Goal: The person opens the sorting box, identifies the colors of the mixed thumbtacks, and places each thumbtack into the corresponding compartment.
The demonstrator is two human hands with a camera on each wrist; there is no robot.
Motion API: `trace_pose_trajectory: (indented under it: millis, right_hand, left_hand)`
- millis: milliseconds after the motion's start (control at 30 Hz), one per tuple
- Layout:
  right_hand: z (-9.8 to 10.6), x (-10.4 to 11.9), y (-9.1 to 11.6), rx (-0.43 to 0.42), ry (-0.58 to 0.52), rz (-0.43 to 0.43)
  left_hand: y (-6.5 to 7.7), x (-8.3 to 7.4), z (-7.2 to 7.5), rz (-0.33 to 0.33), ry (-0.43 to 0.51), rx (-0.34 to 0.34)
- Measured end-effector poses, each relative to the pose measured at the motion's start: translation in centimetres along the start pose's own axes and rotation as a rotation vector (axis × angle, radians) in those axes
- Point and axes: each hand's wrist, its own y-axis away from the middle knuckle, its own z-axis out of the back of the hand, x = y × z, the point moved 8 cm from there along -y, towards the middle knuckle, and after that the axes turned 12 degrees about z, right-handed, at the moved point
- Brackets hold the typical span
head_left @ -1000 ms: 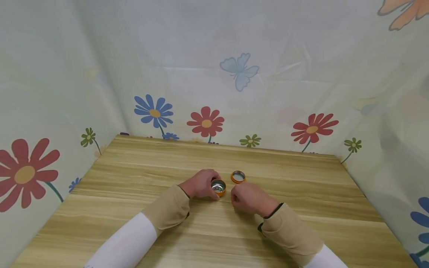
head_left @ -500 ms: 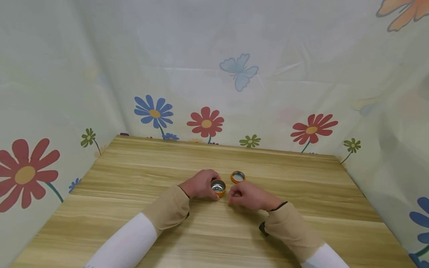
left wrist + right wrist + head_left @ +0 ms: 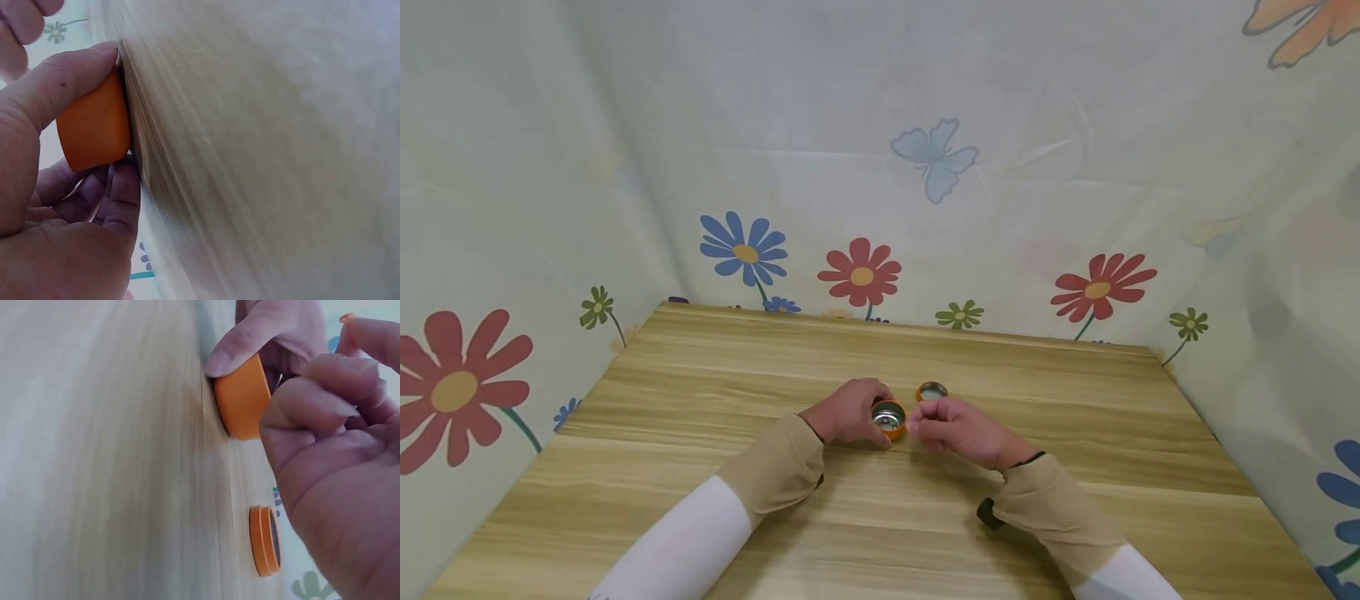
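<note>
My left hand (image 3: 852,412) grips a small round orange tin (image 3: 891,432) standing on the table, thumb on the near side and fingers on the far side. The tin is uncovered, its inside shiny silver, with small unclear bits at the bottom. The left wrist view shows its smooth orange wall (image 3: 97,125). Just right of the tin, my right hand (image 3: 961,430) is raised slightly, its lower fingers curled. A tiny orange piece (image 3: 348,317) shows at its fingertips in the right wrist view, seemingly pinched; its kind is unclear.
Behind the right hand lies an orange-rimmed round lid (image 3: 932,390), inner side up. Everything stands on a wood-grain table (image 3: 737,358). Flower-printed cloth walls (image 3: 820,192) enclose its back and both sides.
My right hand has risen off the table, turning with an orange bit at its fingertips, and moved up beside the tin's rim. It now covers part of the lid. The left hand stays put.
</note>
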Motion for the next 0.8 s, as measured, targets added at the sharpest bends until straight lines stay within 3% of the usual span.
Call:
trace_pose_trajectory:
  millis: [167,400,800]
  right_hand:
    - [-0.6,0.4,0.1,0.019,-0.274,0.055]
    - [-1.6,2.3,0.2,0.099,-0.563,0.185]
    - [-3.3,5.4,0.0,0.197,-0.759,0.279]
  left_hand:
    - [0.0,0.0,0.0,0.002,-0.013,-0.007]
    - [-0.2,0.1,-0.2,0.012,-0.021,-0.001]
    - [-0.5,0.5,-0.3,0.003,-0.023,-0.01]
